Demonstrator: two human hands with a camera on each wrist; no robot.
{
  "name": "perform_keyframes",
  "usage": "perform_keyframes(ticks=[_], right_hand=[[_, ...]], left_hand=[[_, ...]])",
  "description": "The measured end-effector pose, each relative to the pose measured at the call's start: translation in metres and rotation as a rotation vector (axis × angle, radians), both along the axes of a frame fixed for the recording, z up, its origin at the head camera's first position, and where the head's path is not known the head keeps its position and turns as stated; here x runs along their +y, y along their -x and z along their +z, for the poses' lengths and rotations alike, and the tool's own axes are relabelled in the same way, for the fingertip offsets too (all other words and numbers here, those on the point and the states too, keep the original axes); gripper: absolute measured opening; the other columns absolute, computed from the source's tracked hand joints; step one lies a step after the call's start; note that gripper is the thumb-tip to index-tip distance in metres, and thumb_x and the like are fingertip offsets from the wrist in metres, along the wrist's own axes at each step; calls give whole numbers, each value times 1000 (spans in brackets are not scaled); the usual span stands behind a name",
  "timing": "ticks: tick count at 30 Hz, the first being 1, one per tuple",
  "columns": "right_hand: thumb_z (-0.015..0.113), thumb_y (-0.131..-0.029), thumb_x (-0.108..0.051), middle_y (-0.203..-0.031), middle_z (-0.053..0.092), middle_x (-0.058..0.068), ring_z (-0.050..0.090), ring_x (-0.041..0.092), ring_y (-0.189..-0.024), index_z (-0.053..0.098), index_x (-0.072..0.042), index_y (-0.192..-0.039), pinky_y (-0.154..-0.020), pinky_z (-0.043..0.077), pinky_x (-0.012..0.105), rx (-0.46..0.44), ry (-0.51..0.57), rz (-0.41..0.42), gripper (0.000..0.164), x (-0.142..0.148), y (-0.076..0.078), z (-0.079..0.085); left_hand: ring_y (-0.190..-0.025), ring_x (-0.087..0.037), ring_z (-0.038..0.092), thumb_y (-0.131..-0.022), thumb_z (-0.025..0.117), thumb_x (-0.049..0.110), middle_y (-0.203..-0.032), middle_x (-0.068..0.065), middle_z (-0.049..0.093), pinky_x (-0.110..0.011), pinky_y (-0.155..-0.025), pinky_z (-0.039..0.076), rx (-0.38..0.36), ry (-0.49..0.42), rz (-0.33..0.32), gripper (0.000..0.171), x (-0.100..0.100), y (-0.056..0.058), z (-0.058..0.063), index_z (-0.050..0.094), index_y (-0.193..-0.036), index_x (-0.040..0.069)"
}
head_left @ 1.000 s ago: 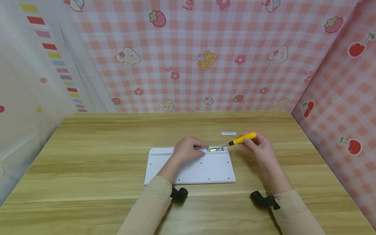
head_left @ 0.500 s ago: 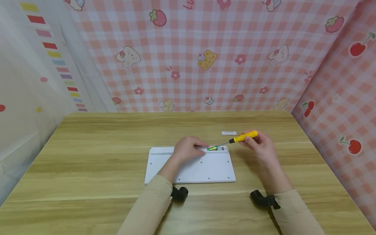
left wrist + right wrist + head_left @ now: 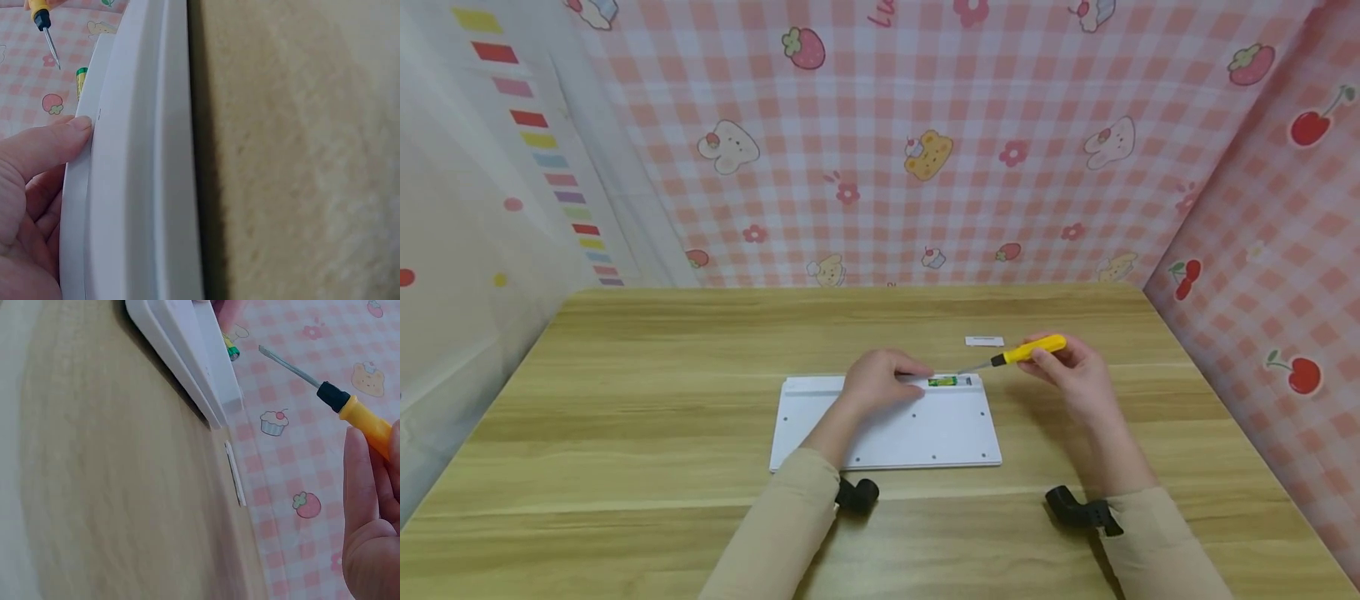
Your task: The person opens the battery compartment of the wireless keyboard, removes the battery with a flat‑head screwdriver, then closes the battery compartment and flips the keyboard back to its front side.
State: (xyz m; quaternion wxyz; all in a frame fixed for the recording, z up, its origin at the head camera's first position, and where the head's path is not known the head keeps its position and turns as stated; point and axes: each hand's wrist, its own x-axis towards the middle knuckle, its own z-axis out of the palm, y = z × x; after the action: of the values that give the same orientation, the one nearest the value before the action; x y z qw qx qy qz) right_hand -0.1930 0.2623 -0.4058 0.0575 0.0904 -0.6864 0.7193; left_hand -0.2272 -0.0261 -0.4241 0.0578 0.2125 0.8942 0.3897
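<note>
since half a second ago, the screwdriver (image 3: 1030, 350) has drawn back slightly to the right, and the battery (image 3: 943, 382), which looked slanted then, now lies more in line with its slot in the head view. the right hand (image 3: 1078, 379) has shifted along with the tool, while the left hand (image 3: 883, 383) has stayed put.

the right hand's grip is clamped on the yellow handle, thumb and fingers closed about it. both wrist views show the metal tip near the battery but apart from it.

the left hand pinches the far edge of the white keyboard (image 3: 925, 437), thumb on the near side of the raised ridge and fingers at the back.

the keyboard lies underside up on the wooden table (image 3: 625, 417), small dark dots scattered over it. the green and yellow battery is at the right part of the ridge, just beside the left fingertips; one end pokes above the keyboard in both wrist views.

beyond the keyboard's right corner, a white plastic strip (image 3: 983, 342) lies on the table. behind hangs a pink checked cloth (image 3: 1000, 100).
</note>
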Motion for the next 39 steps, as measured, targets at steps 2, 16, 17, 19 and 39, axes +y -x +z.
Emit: perform_keyframes(ticks=[2, 16, 17, 19, 39], right_hand=[[63, -95, 0, -102, 69, 2, 69, 12, -92, 64, 8, -111, -82, 55, 27, 9, 24, -9, 18, 4, -1, 1], [68, -88, 6, -97, 73, 1, 72, 12, -85, 72, 1, -105, -78, 56, 26, 5, 104, -118, 17, 43, 0, 4], [68, -88, 6, -97, 73, 0, 72, 12, -85, 71, 2, -105, -78, 56, 25, -2, 109, -129, 18, 46, 0, 4], [69, -88, 5, -97, 73, 0, 72, 11, -84, 71, 2, -104, -77, 55, 25, -19, 118, -148, 17, 52, 2, 3], [76, -89, -24, -91, 64, -16, 61, -1, -83, 68, -10, -109, -73, 50, 9, -212, -214, -487, 26, 81, 8, -1]], left_hand=[[-110, -17, 64, -83, 80, 14, -112, 3, 73, -33, -96, 48, -3, 2, -1, 27, 0, 0, 0, 78, -110, 20], [-109, -16, 64, -83, 80, 15, -112, 4, 72, -33, -95, 48, -7, 9, 9, 28, -1, 1, 0, 78, -110, 21], [-109, -16, 64, -83, 80, 15, -112, 4, 72, -33, -95, 48, -5, 10, 9, 28, -1, 1, 0, 78, -110, 21], [-109, -16, 64, -83, 80, 15, -112, 4, 72, -33, -96, 48, -2, 12, 7, 27, 0, 0, 0, 78, -110, 21], [-109, -16, 64, -84, 79, 14, -111, 4, 72, -34, -95, 49, -2, 0, 9, 26, 0, 0, -2, 78, -110, 20]])
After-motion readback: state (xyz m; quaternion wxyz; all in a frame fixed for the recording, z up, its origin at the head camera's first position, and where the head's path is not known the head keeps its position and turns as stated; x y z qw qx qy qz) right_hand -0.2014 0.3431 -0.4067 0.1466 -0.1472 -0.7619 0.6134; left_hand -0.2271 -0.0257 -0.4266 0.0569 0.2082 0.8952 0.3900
